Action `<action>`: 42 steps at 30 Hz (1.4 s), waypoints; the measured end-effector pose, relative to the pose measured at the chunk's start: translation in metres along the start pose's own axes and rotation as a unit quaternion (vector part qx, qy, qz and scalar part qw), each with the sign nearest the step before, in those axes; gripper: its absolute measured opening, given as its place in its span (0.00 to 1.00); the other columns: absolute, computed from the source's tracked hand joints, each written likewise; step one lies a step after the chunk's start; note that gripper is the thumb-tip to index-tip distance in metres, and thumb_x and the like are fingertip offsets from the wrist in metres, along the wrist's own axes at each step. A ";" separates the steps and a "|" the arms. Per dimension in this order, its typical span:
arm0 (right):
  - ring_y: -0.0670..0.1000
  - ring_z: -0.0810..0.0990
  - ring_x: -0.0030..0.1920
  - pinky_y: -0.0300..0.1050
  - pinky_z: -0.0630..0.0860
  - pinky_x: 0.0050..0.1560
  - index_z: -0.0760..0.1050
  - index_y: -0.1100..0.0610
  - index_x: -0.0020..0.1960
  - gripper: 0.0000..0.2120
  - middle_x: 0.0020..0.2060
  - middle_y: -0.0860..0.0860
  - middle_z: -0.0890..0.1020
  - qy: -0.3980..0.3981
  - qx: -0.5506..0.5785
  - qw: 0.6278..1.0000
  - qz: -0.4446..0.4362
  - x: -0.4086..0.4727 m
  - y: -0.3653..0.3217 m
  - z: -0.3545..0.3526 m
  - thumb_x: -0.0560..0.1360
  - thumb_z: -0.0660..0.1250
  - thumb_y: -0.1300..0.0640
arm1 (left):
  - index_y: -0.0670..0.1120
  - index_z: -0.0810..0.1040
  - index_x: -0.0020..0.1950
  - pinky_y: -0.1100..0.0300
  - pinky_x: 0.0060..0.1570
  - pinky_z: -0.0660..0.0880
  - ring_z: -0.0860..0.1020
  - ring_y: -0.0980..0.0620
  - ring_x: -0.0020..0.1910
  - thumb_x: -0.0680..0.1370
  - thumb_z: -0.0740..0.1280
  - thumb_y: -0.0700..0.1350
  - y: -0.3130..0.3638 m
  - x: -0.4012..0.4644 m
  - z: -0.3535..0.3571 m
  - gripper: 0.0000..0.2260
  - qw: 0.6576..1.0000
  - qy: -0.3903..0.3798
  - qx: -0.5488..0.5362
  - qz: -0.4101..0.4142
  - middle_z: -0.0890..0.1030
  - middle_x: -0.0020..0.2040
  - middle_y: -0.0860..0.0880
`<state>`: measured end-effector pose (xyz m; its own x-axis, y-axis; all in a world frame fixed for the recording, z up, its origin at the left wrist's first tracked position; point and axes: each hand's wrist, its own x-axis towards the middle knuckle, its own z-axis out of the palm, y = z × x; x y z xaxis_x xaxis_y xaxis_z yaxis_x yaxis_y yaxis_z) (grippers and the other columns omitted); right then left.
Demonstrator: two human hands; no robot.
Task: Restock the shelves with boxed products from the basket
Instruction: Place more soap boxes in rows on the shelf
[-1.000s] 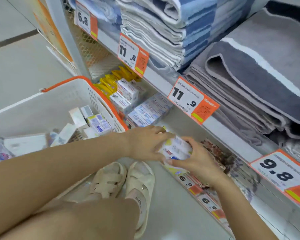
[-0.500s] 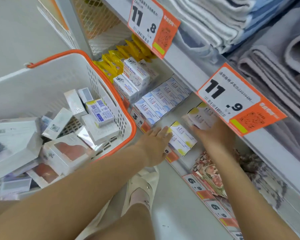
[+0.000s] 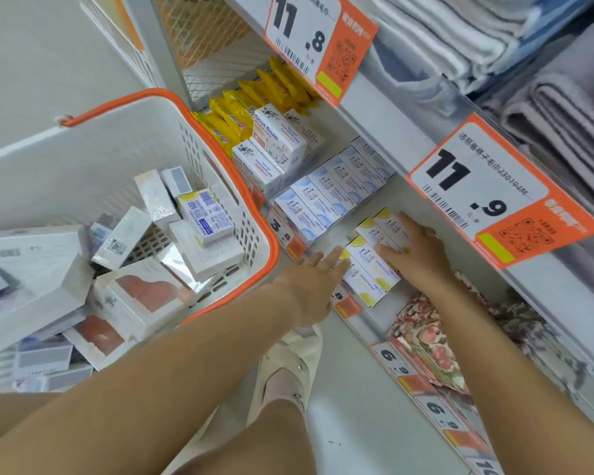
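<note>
Both hands have settled onto the low shelf since a second ago, when they held a small bundle of boxes in front of it; half a second back the right hand was still carrying one box toward the row. Now the left hand lies flat with its fingers straight and close together, the fingertips touching the near-left edge of the yellow-and-white boxes, which sit on the bottom shelf just right of the basket. The right hand rests on the right side of the same boxes, fingers straight and slightly spread, laid over the tops of the far ones; a ring shows on one finger. The boxes lie side by side between the two hands, neither hand curling round them.

To the left, the white basket with its orange rim stands on the floor, touching the shelf front, with mixed white boxed products heaped inside. Beyond the hands a row of blue-and-white boxes lies next on the shelf, then stacked goat soap boxes, then yellow packets at the far end. Above hang orange price tags, and folded towels fill the upper shelf.
</note>
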<state>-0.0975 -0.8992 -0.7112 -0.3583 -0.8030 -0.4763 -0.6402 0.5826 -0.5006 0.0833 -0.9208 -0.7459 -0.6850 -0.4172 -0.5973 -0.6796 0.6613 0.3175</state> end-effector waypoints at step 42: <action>0.58 0.75 0.63 0.61 0.73 0.63 0.62 0.53 0.72 0.24 0.66 0.55 0.74 0.105 0.293 0.930 0.197 0.033 0.027 0.040 0.78 0.57 0.49 | 0.49 0.36 0.78 0.48 0.68 0.67 0.48 0.44 0.77 0.81 0.58 0.47 -0.001 0.001 0.002 0.35 1.000 -0.009 -0.001 -0.005 0.33 0.77 0.51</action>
<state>-0.0996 -0.9045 -0.7694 -0.6511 -0.4833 -0.5852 0.0272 0.7557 -0.6544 0.0832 -0.9208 -0.7484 -0.6737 -0.4122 -0.6134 -0.6868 0.6556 0.3137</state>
